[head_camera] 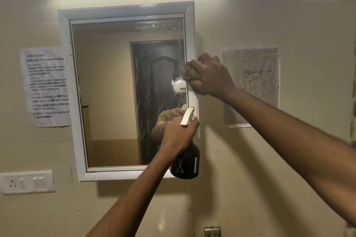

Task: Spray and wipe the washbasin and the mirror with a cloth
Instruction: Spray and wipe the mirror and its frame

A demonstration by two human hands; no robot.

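Right hand [210, 76] has its fingers clamped round a bunched brown cloth [187, 73], pressed on the right-hand white frame of the mirror [119, 90], about mid-height. Left hand [178, 136] grips the neck of a dark spray bottle [185, 165], fingers curled round it just under the white-and-yellow trigger head [187, 116], held in front of the mirror's lower right corner.

Cloth looks soft and limp, wads easily, best kept balled in the palm. Bottle looks stiff and probably light plastic; neck grip suits it, may be slick if wet. Mirror glass is fragile, so light pressure is wise.

Frame edge stands proud of the wall. Room: bare wall between frame and the drawing sheet [251, 86] on the right; printed notice [48, 86] touches the frame's left edge; switch plate [27, 182] lower left. Washbasin hardly in view below.
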